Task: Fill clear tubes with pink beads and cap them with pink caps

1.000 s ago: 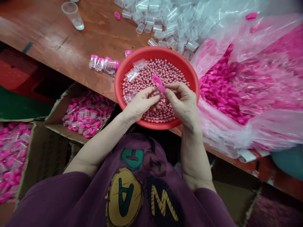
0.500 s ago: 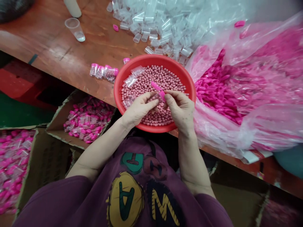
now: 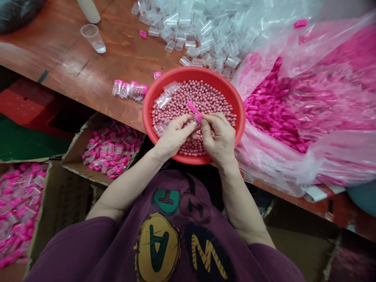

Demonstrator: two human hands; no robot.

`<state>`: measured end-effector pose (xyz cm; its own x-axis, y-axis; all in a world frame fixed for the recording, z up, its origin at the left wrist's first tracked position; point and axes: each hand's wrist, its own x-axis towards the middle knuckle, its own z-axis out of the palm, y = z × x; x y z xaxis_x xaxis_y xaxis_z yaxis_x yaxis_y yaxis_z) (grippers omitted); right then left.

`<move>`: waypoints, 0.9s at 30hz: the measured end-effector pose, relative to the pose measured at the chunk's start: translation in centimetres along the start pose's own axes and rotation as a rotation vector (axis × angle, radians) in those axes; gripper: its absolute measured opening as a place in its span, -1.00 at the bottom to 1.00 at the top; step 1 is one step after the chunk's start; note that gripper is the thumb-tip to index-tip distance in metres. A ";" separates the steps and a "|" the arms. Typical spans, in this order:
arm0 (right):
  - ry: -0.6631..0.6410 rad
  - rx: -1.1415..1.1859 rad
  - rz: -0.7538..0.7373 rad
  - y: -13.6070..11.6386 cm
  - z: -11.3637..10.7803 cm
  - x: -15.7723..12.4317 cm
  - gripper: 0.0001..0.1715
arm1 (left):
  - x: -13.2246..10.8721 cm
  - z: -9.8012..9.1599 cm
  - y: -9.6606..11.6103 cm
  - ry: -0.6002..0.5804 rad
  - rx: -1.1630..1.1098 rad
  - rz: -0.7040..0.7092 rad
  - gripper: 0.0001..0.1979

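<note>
A red bowl full of small pink beads sits at the near edge of a brown wooden table. Both my hands are over the beads at its front. My left hand has its fingers curled around a small clear vial, mostly hidden. My right hand pinches a bright pink lid at the vial's mouth. A few empty clear vials lie on the beads at the bowl's left.
A heap of empty clear vials lies behind the bowl. At the right a plastic bag holds pink lids. Filled vials and a clear cup stand on the table's left. Cardboard boxes of finished vials sit below.
My hands have drawn closer together, and the pink lid has come down from tilted above my fingers to the vial's mouth. The view has shifted slightly.
</note>
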<state>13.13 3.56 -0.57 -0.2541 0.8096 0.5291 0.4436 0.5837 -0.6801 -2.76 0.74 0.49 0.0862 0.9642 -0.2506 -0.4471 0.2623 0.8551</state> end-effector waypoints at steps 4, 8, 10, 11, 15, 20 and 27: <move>-0.025 -0.021 -0.024 -0.3 -0.4 -0.5 -0.65 | -0.1 0.2 0.1 0.033 0.031 0.003 -0.98; -0.001 0.130 0.074 -0.4 -1.2 -0.8 -0.59 | -0.3 0.0 0.3 -0.062 0.000 0.005 -0.80; 0.004 0.286 0.253 -0.4 -1.2 -0.6 -0.40 | -0.4 -0.1 0.6 -0.231 -0.020 -0.045 -0.63; -0.023 0.367 0.353 -0.4 -1.1 -0.5 -0.28 | -0.3 -0.1 0.7 -0.323 -0.025 -0.082 -0.57; -0.085 0.532 0.518 -0.2 -0.1 -0.5 -0.14 | -0.1 0.1 1.1 -0.435 -0.083 -0.173 -0.53; 0.131 0.439 0.292 0.7 0.0 -2.0 -0.41 | 0.5 0.2 1.3 -0.320 -0.147 -0.170 -0.68; -0.046 0.139 -0.026 1.7 -1.7 -1.7 0.02 | 0.8 0.6 1.7 -0.164 -0.153 -0.188 -0.79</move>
<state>15.78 3.10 -1.73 -0.3040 0.7944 0.5259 0.3140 0.6047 -0.7320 -2.96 1.95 1.98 0.3170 0.8960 -0.3108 -0.5377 0.4398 0.7194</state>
